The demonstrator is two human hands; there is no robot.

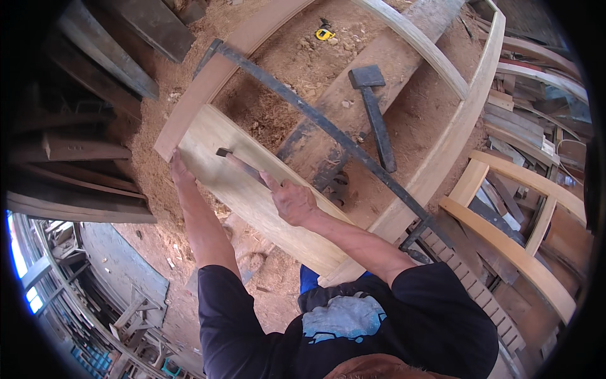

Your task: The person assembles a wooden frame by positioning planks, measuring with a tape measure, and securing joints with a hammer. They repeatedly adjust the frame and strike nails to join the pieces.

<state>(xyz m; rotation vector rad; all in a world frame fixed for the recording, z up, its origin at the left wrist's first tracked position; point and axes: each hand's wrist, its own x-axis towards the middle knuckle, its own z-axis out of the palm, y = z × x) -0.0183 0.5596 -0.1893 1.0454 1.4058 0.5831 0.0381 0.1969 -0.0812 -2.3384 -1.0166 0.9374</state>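
My right hand (295, 202) is closed round the handle of a small hammer (242, 167), index finger stretched along it. The hammer's dark head hangs over a wide pale board (252, 208), one side of a large wooden frame (404, 202). At the board's far left end, my left hand (182, 169) grips the frame's corner, where a reddish-brown rail (218, 82) meets it; its fingertips are partly hidden. A long dark bar clamp (315, 117) spans the frame from that rail to the pale rail on the right.
Inside the frame, a dark mallet (375, 117) lies on a thick plank (353, 69). A yellow tape measure (324, 33) rests in the sawdust beyond. Dark timbers (88, 151) are stacked at left. A smaller pale wooden frame (505, 234) and piled offcuts (517, 136) lie at right.
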